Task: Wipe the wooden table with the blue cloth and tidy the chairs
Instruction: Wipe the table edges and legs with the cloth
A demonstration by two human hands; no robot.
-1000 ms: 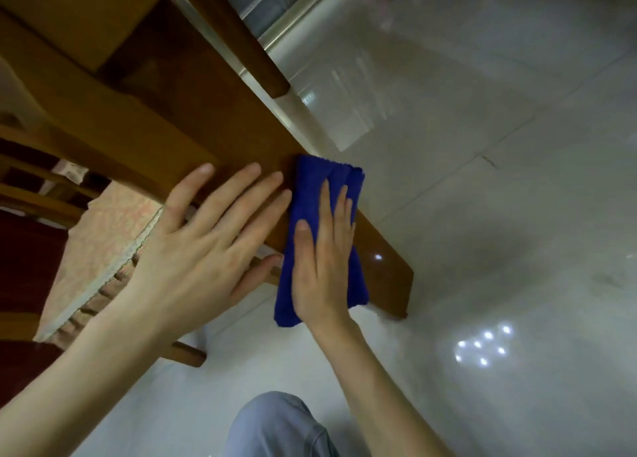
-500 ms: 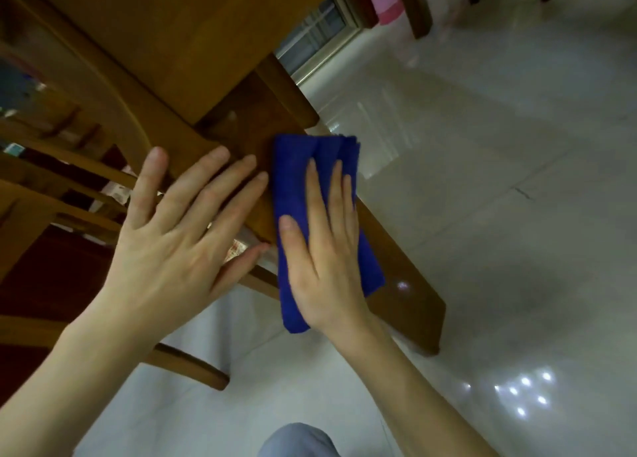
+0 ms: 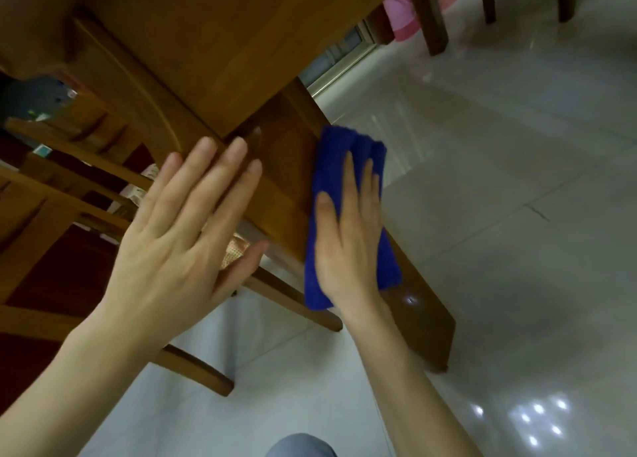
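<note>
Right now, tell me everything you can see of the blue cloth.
The blue cloth is a deep royal blue, soft and plush-looking, folded into a long narrow pad with rounded fold ridges at its upper end. It lies flat against the wooden table leg, running lengthwise along it. The right hand presses on it with straight fingers, covering its middle; its upper end and lower corner show past the hand. The left hand rests on the wood beside it, not touching it.

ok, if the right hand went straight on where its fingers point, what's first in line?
Probably the table top, above the leg: the right hand lies flat on the blue cloth, fingers up the leg. Depth unclear.
</note>
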